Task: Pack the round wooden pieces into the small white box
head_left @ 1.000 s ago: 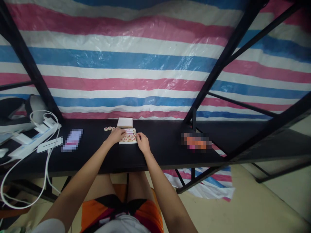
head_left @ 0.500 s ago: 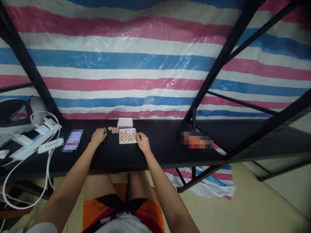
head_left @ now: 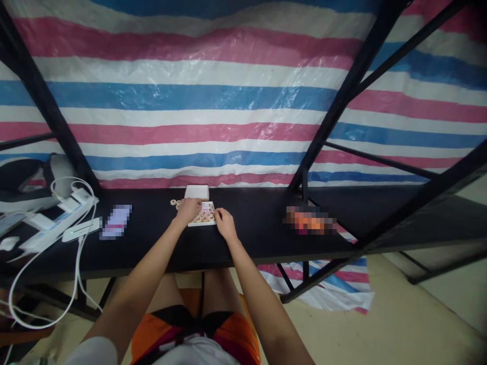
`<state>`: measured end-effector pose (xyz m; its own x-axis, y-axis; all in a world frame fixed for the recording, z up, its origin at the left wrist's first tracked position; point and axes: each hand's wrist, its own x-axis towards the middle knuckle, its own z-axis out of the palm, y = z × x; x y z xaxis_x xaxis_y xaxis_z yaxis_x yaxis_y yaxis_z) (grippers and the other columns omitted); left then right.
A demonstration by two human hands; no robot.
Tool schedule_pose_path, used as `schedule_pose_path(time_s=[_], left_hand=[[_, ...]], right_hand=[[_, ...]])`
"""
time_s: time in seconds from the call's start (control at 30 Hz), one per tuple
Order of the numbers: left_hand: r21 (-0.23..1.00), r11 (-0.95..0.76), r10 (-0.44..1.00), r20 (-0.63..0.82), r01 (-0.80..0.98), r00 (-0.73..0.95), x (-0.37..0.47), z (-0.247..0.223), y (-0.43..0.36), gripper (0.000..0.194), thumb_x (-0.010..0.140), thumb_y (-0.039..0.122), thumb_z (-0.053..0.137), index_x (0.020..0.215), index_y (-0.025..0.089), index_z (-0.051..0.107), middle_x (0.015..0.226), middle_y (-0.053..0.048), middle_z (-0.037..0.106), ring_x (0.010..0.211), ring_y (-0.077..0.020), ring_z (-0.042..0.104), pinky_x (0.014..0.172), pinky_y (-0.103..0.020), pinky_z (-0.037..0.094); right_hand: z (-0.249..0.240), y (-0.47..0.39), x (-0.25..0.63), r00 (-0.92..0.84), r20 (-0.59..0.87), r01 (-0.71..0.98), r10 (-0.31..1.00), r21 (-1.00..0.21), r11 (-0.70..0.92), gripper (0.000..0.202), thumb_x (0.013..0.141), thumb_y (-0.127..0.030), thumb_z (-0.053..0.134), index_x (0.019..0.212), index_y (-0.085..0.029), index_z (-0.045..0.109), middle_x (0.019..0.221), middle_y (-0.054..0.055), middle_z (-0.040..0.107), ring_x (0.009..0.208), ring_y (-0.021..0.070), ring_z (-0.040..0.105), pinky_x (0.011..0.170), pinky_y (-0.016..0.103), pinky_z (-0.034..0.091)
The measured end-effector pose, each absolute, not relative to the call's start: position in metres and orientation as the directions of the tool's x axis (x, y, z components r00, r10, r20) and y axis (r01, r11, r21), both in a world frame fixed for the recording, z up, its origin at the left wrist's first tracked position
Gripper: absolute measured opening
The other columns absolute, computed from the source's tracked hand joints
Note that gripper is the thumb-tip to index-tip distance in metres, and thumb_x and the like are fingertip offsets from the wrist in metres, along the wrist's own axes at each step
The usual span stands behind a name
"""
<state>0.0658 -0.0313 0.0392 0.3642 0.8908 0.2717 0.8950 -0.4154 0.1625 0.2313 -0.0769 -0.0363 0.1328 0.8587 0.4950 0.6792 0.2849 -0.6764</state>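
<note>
A small white box (head_left: 201, 223) holding several round wooden pieces with red marks lies on the black table. My left hand (head_left: 187, 210) is over the box's left part, fingers bent together at its upper left; whatever they pinch is too small to make out. Around the box's right edge, my right hand (head_left: 225, 222) has its thumb and fingers closed. Behind the box is a white lid (head_left: 197, 192). A few loose round pieces (head_left: 173, 203) lie to the left, partly covered by my left hand.
On the black table (head_left: 258, 223), a blurred phone-like object (head_left: 116, 221) lies left and a blurred orange item (head_left: 308, 221) right. White cables, a power strip (head_left: 61, 224) and a white device (head_left: 81, 229) fill the far left. Black metal posts stand at both sides.
My left hand has moved right, from beside the loose pieces to above the box. My right hand stays at the box's right edge.
</note>
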Motion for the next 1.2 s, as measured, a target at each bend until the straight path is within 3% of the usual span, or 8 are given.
schedule_pose_path(time_s=[0.2,0.3,0.43,0.53,0.63,0.8,0.93,1.2], left_hand=[[0.108,-0.527,0.838,0.233,0.843,0.494,0.088,0.027,-0.024,0.025,0.081,0.021,0.047,0.077,0.017,0.071,0.085,-0.013,0.071,0.090,-0.0269,0.063,0.096,-0.044,0.034],[0.090,-0.580,0.805,0.216,0.810,0.553,0.088,0.028,-0.025,0.027,0.082,0.024,0.046,0.075,0.016,0.071,0.084,-0.013,0.070,0.090,-0.0278,0.063,0.094,-0.043,0.036],[0.165,-0.574,0.809,0.266,0.802,0.524,0.073,0.030,-0.022,0.029,0.083,0.028,0.045,0.093,0.017,0.070,0.097,-0.012,0.069,0.094,-0.0250,0.062,0.087,-0.035,0.042],[0.242,-0.478,0.855,0.345,0.844,0.386,0.042,0.028,-0.014,0.032,0.085,0.027,0.042,0.104,0.018,0.066,0.105,-0.010,0.066,0.100,-0.0225,0.060,0.090,-0.032,0.043],[0.285,-0.345,0.911,0.333,0.895,0.245,0.004,0.018,-0.007,0.037,0.087,0.026,0.039,0.114,0.017,0.062,0.116,-0.011,0.062,0.106,-0.0225,0.057,0.093,-0.033,0.043],[0.232,-0.295,0.932,0.282,0.927,0.226,-0.028,-0.007,-0.009,0.041,0.086,0.026,0.041,0.123,0.019,0.056,0.134,-0.011,0.050,0.120,-0.0259,0.047,0.100,-0.038,0.039],[0.232,-0.300,0.930,0.289,0.925,0.228,-0.028,-0.019,-0.016,0.038,0.086,0.026,0.042,0.120,0.019,0.058,0.124,-0.011,0.056,0.113,-0.0262,0.051,0.098,-0.039,0.040],[0.261,-0.329,0.880,0.433,0.907,0.195,-0.031,-0.023,-0.013,0.041,0.084,0.026,0.045,0.122,0.018,0.057,0.122,-0.012,0.051,0.110,-0.0261,0.050,0.095,-0.039,0.042]], right_hand=[[-0.038,-0.075,0.232,0.129,0.499,0.671,0.857,-0.680,0.295,0.025,0.089,-0.030,0.038,0.091,-0.021,0.062,0.091,0.006,0.064,0.088,0.0188,0.057,0.084,0.030,0.042],[-0.037,-0.076,0.232,0.135,0.494,0.666,0.859,-0.687,0.290,0.025,0.089,-0.030,0.038,0.090,-0.020,0.061,0.090,0.006,0.064,0.088,0.0190,0.057,0.083,0.030,0.042],[-0.035,-0.077,0.232,0.134,0.490,0.657,0.862,-0.695,0.292,0.025,0.089,-0.029,0.038,0.090,-0.020,0.061,0.090,0.006,0.064,0.088,0.0191,0.057,0.084,0.030,0.041],[-0.035,-0.077,0.233,0.142,0.489,0.638,0.860,-0.710,0.298,0.025,0.088,-0.029,0.039,0.090,-0.020,0.062,0.091,0.006,0.065,0.087,0.0189,0.057,0.084,0.030,0.042],[-0.036,-0.076,0.234,0.143,0.479,0.625,0.866,-0.722,0.297,0.025,0.088,-0.028,0.039,0.090,-0.020,0.062,0.089,0.005,0.065,0.086,0.0188,0.057,0.083,0.030,0.042],[-0.039,-0.075,0.234,0.135,0.478,0.644,0.868,-0.708,0.289,0.026,0.088,-0.026,0.039,0.092,-0.020,0.064,0.088,0.006,0.064,0.087,0.0189,0.057,0.083,0.030,0.043],[-0.038,-0.075,0.231,0.116,0.516,0.698,0.848,-0.650,0.300,0.029,0.089,-0.031,0.042,0.099,-0.019,0.065,0.100,0.008,0.063,0.095,0.0200,0.055,0.089,0.032,0.042],[-0.031,-0.081,0.219,-0.205,0.492,0.790,0.846,-0.427,0.440,0.040,0.094,-0.043,0.038,0.122,-0.023,0.059,0.128,0.005,0.056,0.126,0.0215,0.040,0.106,0.039,0.030]])
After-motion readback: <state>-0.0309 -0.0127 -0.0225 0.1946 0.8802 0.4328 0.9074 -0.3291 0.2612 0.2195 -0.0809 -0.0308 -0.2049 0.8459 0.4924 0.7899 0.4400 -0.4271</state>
